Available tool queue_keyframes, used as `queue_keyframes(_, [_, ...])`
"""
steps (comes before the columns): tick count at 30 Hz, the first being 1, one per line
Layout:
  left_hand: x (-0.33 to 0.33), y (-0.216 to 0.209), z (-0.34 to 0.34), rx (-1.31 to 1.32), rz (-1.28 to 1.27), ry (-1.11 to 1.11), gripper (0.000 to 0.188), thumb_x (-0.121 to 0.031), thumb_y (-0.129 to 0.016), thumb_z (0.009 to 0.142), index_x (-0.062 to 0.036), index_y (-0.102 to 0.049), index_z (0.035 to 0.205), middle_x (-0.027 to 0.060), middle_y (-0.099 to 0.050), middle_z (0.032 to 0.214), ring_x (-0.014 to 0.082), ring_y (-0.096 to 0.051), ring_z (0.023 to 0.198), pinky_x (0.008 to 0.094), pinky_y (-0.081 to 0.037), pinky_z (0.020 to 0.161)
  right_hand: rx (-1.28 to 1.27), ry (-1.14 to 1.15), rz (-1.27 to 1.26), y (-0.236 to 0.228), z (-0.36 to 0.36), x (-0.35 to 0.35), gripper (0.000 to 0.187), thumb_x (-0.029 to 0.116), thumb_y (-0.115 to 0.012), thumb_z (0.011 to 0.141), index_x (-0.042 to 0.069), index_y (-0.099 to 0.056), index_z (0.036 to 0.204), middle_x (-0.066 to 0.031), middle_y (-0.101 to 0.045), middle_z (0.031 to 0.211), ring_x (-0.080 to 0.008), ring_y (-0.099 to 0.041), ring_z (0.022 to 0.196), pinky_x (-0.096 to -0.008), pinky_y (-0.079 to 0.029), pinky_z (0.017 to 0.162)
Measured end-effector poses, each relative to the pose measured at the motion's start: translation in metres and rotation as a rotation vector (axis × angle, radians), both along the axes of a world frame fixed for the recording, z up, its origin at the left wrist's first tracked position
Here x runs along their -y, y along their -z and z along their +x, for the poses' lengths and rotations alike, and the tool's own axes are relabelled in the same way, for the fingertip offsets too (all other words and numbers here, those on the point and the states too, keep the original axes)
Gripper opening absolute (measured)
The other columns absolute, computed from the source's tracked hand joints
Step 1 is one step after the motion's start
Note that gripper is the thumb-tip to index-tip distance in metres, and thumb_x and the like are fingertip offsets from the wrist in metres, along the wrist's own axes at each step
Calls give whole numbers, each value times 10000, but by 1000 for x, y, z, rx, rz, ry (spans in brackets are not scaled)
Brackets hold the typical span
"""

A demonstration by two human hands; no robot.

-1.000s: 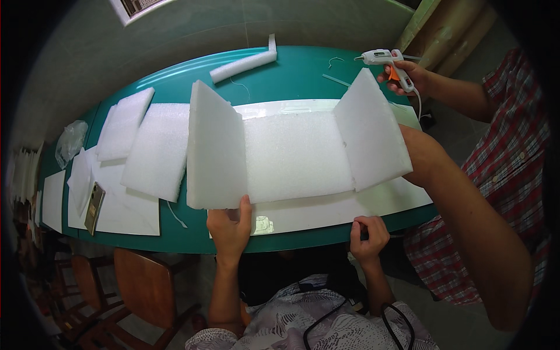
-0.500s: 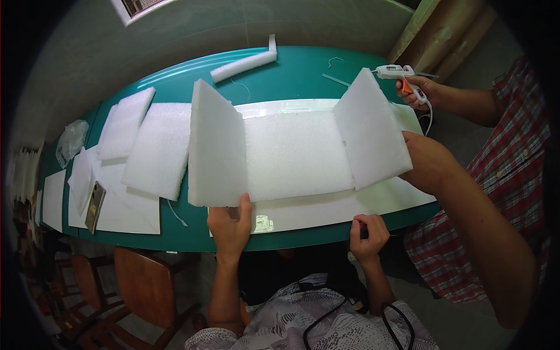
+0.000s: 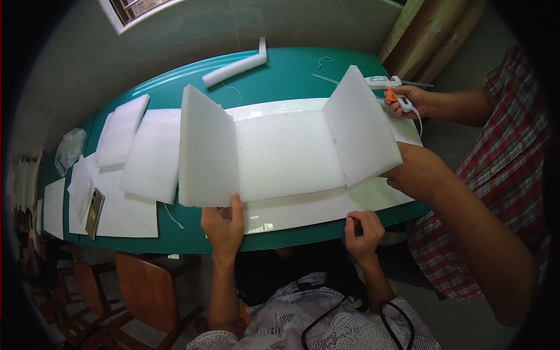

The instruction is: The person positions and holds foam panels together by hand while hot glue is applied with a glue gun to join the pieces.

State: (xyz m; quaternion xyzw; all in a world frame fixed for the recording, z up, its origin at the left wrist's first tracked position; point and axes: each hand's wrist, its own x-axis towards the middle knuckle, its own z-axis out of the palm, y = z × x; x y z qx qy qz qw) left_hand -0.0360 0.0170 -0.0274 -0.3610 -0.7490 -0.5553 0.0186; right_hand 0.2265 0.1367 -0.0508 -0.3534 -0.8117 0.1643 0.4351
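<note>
A white foam assembly (image 3: 289,154) stands before me, a flat middle panel with a left side panel (image 3: 207,151) and a right side panel (image 3: 361,128) angled up. My left hand (image 3: 223,227) grips the lower edge of the left side panel, its thumb on the near face and the other fingers partly hidden by the foam. Just off the table's front edge, my right hand (image 3: 364,236) is curled, apart from the foam, with nothing visible in it. A co-worker's hand (image 3: 411,169) reaches behind the right panel. Their other hand holds a white glue gun (image 3: 403,102), its nozzle hidden behind that panel.
Foam sheets (image 3: 154,151) and a phone (image 3: 95,213) lie at left on white boards (image 3: 131,224). A clear plastic bag (image 3: 70,149) is farther left. Foam strips (image 3: 233,71) rest at the back of the green table (image 3: 297,64). Wooden chairs (image 3: 146,286) stand front left.
The co-worker's glue gun has moved lower against the right panel, and its nozzle has gone behind it. The whole view has shifted slightly; my hands keep their poses.
</note>
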Motion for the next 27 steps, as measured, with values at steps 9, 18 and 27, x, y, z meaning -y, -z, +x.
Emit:
queue_keyframes(9, [-6,0,-3,38,-16,-15,235,-49,-671,886,104,-583,1042,199,-638,969,281,-682,860,382,-576,753,-59,-22,-163,-9,-3,-4,77,31,-646,819,15,-652,894,-76,-567,682,-205,-546,582,-315,-444,553])
queue_keyframes(18, [-17,5,-6,46,-5,-36,239,-59,-672,890,107,-581,1037,204,-635,967,290,-683,860,382,-571,756,-61,-13,-265,-15,-10,-21,114,23,-639,842,10,-646,955,-71,-554,717,-162,-507,590,-295,-427,556])
queue_keyframes(27, [-11,4,-5,20,-30,-13,241,-68,-670,889,99,-584,1039,205,-629,970,299,-677,859,385,-569,748,-79,48,-298,-21,-9,-19,158,32,-651,842,12,-643,998,-52,-572,758,-132,-464,585,-270,-399,548])
